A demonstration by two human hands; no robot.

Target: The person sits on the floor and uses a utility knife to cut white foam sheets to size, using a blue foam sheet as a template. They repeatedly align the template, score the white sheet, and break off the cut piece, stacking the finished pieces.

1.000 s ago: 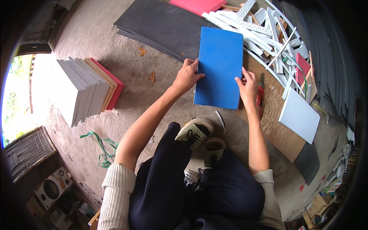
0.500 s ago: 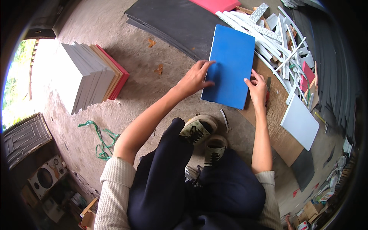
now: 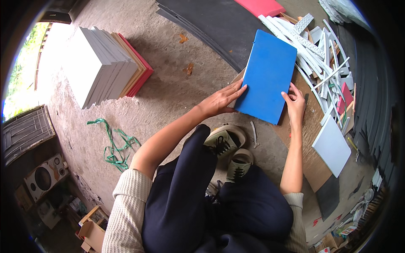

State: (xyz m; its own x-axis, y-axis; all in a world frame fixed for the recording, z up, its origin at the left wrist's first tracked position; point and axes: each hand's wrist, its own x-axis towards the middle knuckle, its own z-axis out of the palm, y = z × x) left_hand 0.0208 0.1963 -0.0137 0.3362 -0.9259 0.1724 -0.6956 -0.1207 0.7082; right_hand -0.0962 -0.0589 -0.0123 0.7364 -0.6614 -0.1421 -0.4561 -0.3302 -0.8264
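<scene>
A blue rectangular sheet [image 3: 270, 76] is held in front of me, tilted a little, over the brown board. Along its lower left edge lies my left hand [image 3: 224, 98], fingers on the top face and thumb at the side below. My right hand [image 3: 296, 103] pinches the right edge, its thumb on the blue face and the other fingers behind. The sheet hides what lies directly beneath it. Beside my right hand, the brown board [image 3: 314, 126] shows on the floor.
White offcut strips [image 3: 316, 50] are heaped at far right, near a loose white panel [image 3: 332, 145]. Black sheets [image 3: 206, 25] lie at the back, with a red sheet [image 3: 261, 6] beyond. A stack of white, tan and red sheets [image 3: 114, 67] stands left, behind tangled green twine [image 3: 114, 145].
My left hand has come down onto the sheet's lower left edge, its fingers flatter. The sheet has turned slightly clockwise, and the whole view has shifted.
</scene>
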